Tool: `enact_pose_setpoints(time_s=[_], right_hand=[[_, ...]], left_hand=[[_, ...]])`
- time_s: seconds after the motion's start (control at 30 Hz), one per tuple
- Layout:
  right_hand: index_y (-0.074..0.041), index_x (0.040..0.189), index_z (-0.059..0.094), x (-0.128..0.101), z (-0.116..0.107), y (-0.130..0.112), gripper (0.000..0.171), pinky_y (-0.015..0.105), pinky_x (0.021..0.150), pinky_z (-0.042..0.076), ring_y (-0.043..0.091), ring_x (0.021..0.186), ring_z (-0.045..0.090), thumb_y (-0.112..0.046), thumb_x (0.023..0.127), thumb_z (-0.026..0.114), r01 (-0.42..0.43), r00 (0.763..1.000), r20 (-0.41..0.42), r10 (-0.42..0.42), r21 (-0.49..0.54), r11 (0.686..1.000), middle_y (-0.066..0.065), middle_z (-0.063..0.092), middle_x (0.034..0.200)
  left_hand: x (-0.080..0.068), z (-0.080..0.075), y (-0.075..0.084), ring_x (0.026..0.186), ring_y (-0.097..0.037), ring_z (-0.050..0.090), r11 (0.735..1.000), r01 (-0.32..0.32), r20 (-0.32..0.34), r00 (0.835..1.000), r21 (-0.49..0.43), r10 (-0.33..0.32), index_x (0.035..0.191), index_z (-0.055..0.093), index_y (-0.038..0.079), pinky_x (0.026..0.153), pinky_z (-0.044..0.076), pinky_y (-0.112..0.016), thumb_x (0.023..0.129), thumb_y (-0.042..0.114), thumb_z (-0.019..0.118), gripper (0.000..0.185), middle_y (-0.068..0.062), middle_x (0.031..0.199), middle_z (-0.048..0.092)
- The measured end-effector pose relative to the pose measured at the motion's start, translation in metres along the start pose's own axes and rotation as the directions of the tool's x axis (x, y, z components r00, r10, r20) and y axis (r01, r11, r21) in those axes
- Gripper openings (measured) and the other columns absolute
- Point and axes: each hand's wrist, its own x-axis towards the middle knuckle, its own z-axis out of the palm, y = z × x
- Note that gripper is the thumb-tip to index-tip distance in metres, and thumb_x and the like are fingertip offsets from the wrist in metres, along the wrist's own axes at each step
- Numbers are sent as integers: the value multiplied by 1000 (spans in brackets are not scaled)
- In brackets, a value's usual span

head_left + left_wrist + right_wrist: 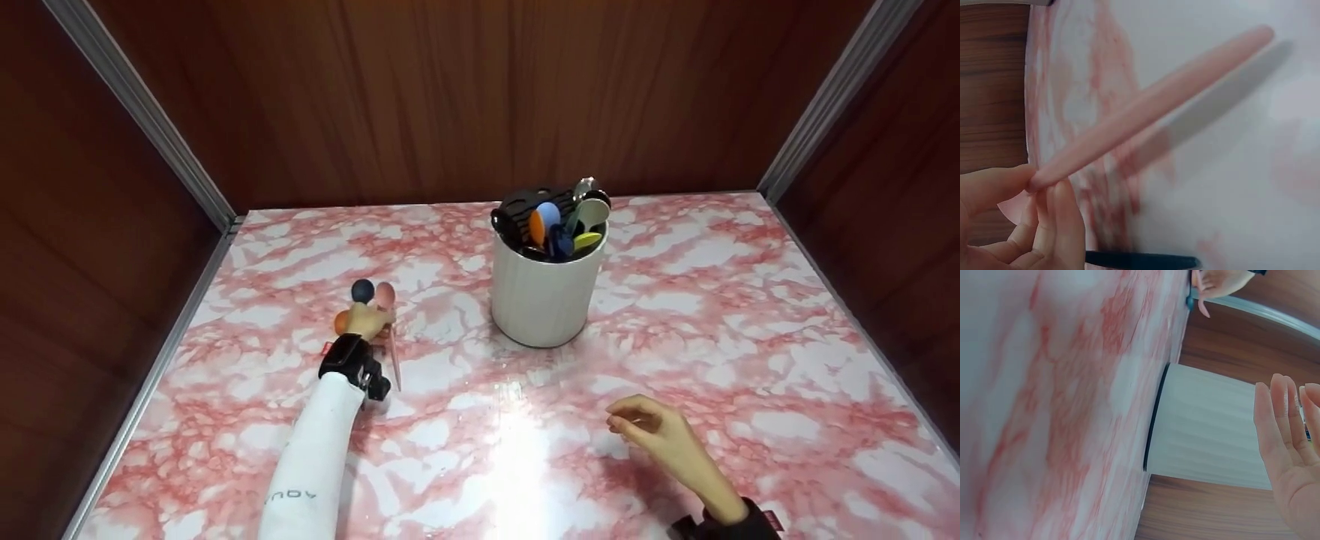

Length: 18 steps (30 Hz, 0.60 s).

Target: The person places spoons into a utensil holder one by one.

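Observation:
My left hand (366, 321) pinches a pink spoon (1151, 109) near its neck, the thumb on one side and fingertips on the other. In the left wrist view the handle slants above the table and casts a shadow on it. Close beside this hand lie a dark blue spoon (362, 291) and an orange utensil (342, 322), partly hidden by the hand. At the front right, my right hand (667, 435) hovers over the table with loosely bent fingers and nothing in its grasp.
A white ribbed utensil holder (544, 300) stands right of centre, filled with several spoons and a black slotted turner (525, 202). Brown wood-look panels (450, 97) wall in the red-and-white marbled table (705, 300) at the back and both sides.

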Motion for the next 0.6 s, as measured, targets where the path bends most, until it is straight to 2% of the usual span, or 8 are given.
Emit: enact_pose_setpoints(time_s=[0.07, 0.13, 0.23, 0.3, 0.37, 0.5, 0.57, 0.6], right_hand=[[9, 107, 59, 0, 1, 1, 30, 21, 69, 55, 5, 81, 66, -15, 88, 60, 14, 1000, -5, -14, -9, 1000, 19, 66, 95], [8, 107, 59, 0, 1, 1, 30, 20, 70, 55, 5, 81, 66, -15, 88, 61, 11, 1000, -10, -11, -10, 1000, 18, 67, 94], [8, 107, 59, 0, 1, 3, 30, 19, 71, 55, 4, 82, 66, -15, 88, 61, 9, 1000, -3, -9, -2, 1000, 17, 67, 94], [9, 108, 58, 0, 1, 3, 31, 19, 72, 55, 3, 82, 65, -16, 88, 61, -5, 1000, 1, 5, 4, 1000, 16, 67, 95], [8, 108, 58, -1, 1, 3, 31, 20, 72, 55, 3, 82, 65, -16, 88, 61, -19, 1000, 0, 19, 11, 1000, 17, 67, 96], [6, 110, 59, -1, 1, 2, 33, 20, 72, 55, 2, 82, 65, -19, 88, 61, -49, 999, -8, 49, 12, 999, 18, 66, 98], [5, 111, 59, -1, 2, 2, 34, 20, 72, 55, 2, 83, 65, -20, 89, 61, -58, 998, -7, 58, 10, 998, 18, 66, 99], [5, 111, 59, -1, 2, 2, 34, 20, 73, 54, 2, 83, 64, -21, 89, 61, -63, 998, -6, 63, 9, 998, 18, 65, 99]], left_hand=[[-12, -2, 7, 50, -17, 61, 993, 43, 31, 999, -107, -40, 93, 57, -7, 52, 56, -32, 76, 6, 66, 23, -10, 64, 64], [-1, -2, -5, 47, -15, 61, 978, -1, 76, 997, -208, 17, 86, 58, -3, 47, 54, -29, 73, 7, 69, 20, -8, 62, 63], [1, -2, -9, 49, -16, 61, 949, 6, 110, 994, -316, 31, 86, 57, -5, 50, 56, -29, 71, 7, 72, 24, -8, 63, 62], [-10, -1, 0, 50, -14, 60, 945, 21, 88, 996, -328, 8, 90, 55, -5, 53, 56, -28, 73, 6, 70, 25, -6, 62, 60], [-35, -1, 22, 53, -13, 59, 948, 87, 69, 995, -305, -69, 99, 52, -7, 59, 57, -29, 78, 4, 65, 27, -5, 64, 59], [-73, -4, 47, 55, -11, 58, 934, 94, 105, 993, -343, -61, 101, 52, -6, 59, 56, -25, 82, 4, 61, 23, 0, 63, 57], [-85, -6, 54, 56, -11, 58, 922, 89, 133, 990, -376, -41, 99, 54, -6, 58, 55, -24, 83, 4, 61, 20, 0, 62, 57], [-86, -6, 54, 57, -11, 59, 916, 81, 149, 989, -392, -24, 96, 55, -5, 57, 55, -23, 83, 4, 61, 18, 0, 63, 57]])
